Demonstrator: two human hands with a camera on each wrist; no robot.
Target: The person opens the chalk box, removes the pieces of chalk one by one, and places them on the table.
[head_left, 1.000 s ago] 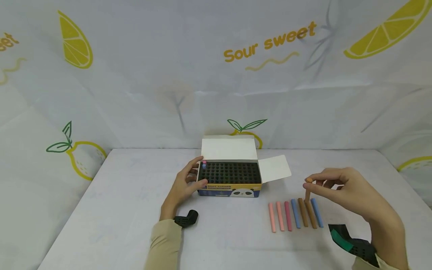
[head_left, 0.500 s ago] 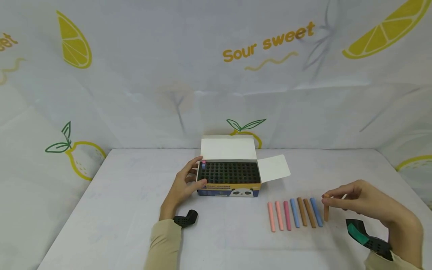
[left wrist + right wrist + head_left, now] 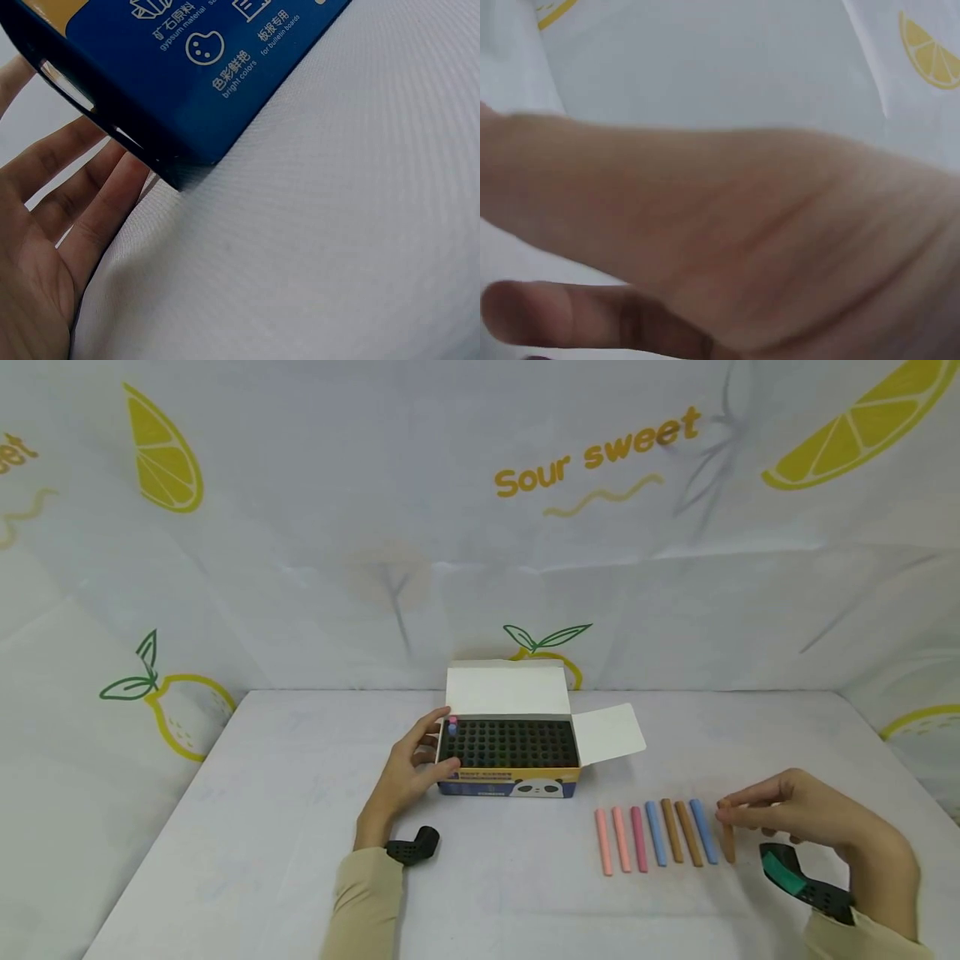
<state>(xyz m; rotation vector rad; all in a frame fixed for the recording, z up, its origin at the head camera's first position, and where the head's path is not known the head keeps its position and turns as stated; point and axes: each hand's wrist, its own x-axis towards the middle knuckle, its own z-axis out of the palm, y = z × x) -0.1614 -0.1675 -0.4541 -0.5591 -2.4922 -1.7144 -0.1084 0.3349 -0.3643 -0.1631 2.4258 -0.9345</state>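
My left hand (image 3: 405, 781) grips the left end of an open chalk box (image 3: 487, 782), thumb at its front edge and fingers along the side. The left wrist view shows the box's blue printed face (image 3: 187, 97) above the cloth. Between thumb and fingertips, my right hand (image 3: 806, 814) pinches an orange-brown chalk stick (image 3: 729, 845), near upright with its lower end close to the table. It stands just right of a blue chalk stick (image 3: 704, 832) that ends a row. In the right wrist view the hand (image 3: 705, 217) fills the frame and the chalk is hidden.
Left along the row lie two brown sticks (image 3: 688, 835), another blue stick (image 3: 656, 833), a magenta stick (image 3: 639, 841) and two pink sticks (image 3: 603, 843). A pink and a blue piece (image 3: 452, 726) occupy the box's black holed insert (image 3: 517, 743). Its white side flap (image 3: 609, 733) sticks out right.
My right hand has carried the orange-brown chalk from over the brown sticks rightward past the last blue stick, then lowered it toward the table. The left hand and box stay put.
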